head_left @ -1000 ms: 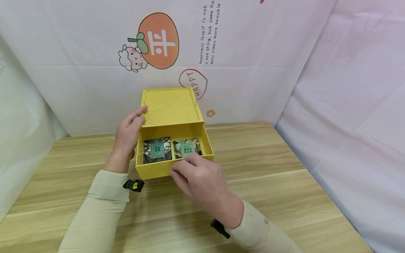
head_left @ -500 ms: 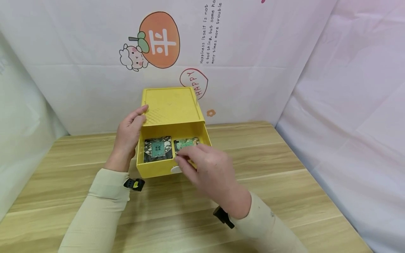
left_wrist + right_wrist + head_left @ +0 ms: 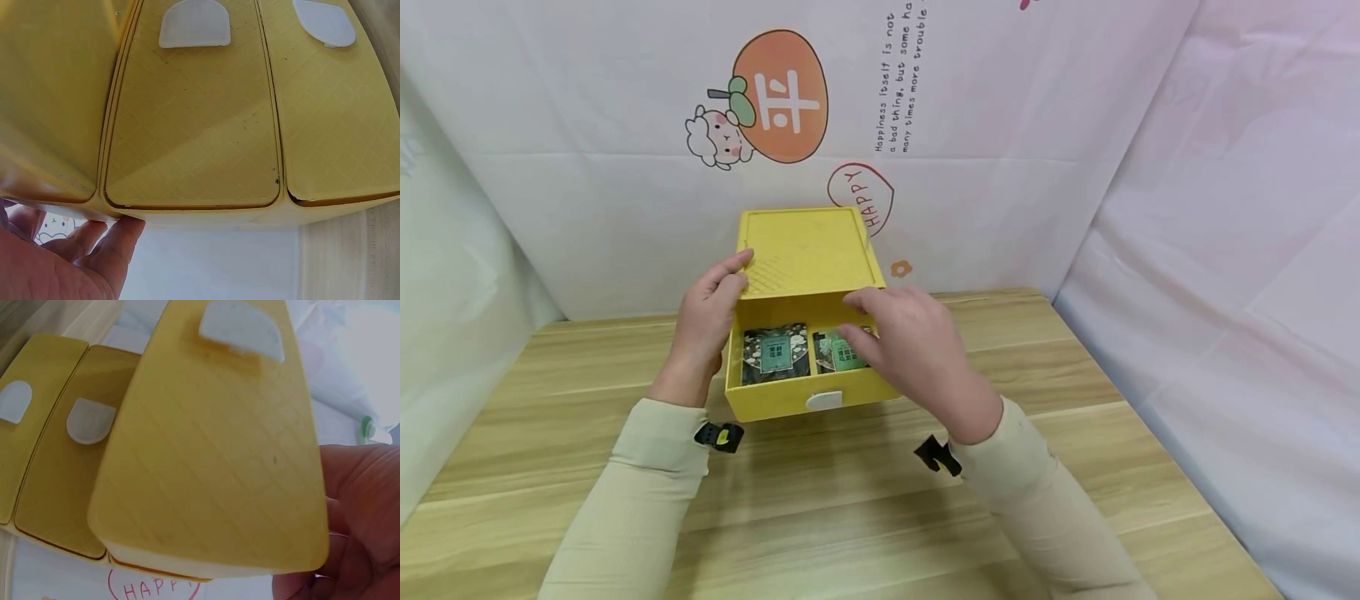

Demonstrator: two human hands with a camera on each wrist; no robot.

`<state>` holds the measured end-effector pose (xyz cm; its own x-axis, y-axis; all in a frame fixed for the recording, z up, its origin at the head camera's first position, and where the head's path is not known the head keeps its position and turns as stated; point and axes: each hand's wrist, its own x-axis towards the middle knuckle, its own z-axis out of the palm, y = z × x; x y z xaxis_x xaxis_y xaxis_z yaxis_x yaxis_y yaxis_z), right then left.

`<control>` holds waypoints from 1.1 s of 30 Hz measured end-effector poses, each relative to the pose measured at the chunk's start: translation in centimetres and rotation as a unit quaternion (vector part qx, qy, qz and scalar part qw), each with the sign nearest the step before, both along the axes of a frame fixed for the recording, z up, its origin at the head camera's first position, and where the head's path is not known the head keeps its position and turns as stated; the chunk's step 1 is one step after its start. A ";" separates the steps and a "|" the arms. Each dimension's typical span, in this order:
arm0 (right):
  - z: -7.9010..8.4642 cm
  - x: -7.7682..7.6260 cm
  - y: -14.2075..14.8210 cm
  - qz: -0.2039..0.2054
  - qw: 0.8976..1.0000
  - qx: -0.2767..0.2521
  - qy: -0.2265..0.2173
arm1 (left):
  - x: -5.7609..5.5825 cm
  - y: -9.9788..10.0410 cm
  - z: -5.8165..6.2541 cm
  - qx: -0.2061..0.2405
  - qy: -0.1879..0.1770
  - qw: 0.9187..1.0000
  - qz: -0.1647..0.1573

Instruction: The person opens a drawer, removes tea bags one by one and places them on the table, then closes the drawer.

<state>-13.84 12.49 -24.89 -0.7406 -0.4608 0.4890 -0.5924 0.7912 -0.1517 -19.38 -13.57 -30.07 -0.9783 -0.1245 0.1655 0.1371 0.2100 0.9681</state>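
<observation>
A yellow drawer box (image 3: 808, 246) stands on the table with its top drawer (image 3: 778, 404) pulled out. Inside that drawer lie two dark floral packets with green labels, a left packet (image 3: 777, 350) and a right packet (image 3: 841, 354), parted by a divider. My left hand (image 3: 698, 325) rests against the box's upper left edge, its fingers touching the side. Over the drawer's right wall is my right hand (image 3: 921, 346), thumb and fingers apart, holding nothing visible; it partly covers the right packet. The right wrist view shows some of its fingers beside the drawer, partly hidden.
Two lower drawers, a middle drawer (image 3: 194, 119) and a bottom drawer (image 3: 337, 106), sit closed beneath. A white pull tab (image 3: 824, 401) is on the top drawer's front. Printed white cloth (image 3: 985, 200) hangs behind the wooden table (image 3: 1037, 367).
My right hand has left the drawer's front tab and moved up and right over the drawer, uncovering the tab. The left hand and box stay in place.
</observation>
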 end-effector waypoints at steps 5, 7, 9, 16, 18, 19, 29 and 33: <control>0.5 -0.9 -0.2 -0.020 0.996 0.063 -0.061 | 0.0 0.0 0.0 -0.001 -0.001 1.000 -0.001; 0.6 -1.2 -0.3 -0.021 0.993 0.081 -0.080 | 0.0 0.0 0.0 0.000 -0.002 1.000 -0.002; 0.6 -1.5 -0.4 -0.020 0.991 0.097 -0.095 | 0.0 -0.1 0.0 0.000 -0.002 1.000 -0.003; 0.9 -2.5 -0.8 -0.022 0.978 0.159 -0.133 | -0.1 -0.1 -0.1 -0.002 -0.002 1.000 -0.002; 1.1 -2.7 -1.0 -0.028 0.973 0.180 -0.144 | -0.1 -0.1 -0.2 -0.002 -0.002 1.000 -0.002; 1.1 -2.8 -1.1 -0.033 0.970 0.189 -0.149 | -0.1 -0.1 -0.1 -0.002 -0.002 1.000 -0.002; 1.2 -3.4 -2.1 -0.055 0.943 0.287 -0.160 | 0.2 0.0 -0.1 -0.002 -0.003 1.000 0.000; 1.4 -3.4 -2.3 -0.056 0.932 0.319 -0.160 | 0.2 0.0 -0.1 -0.001 -0.002 1.000 -0.001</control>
<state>-17.25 10.17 -23.53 -0.8629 -0.4927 -0.1126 -0.5052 0.8353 0.2169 -19.16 -13.53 -30.17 -0.9793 -0.1214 0.1619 0.1340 0.2106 0.9683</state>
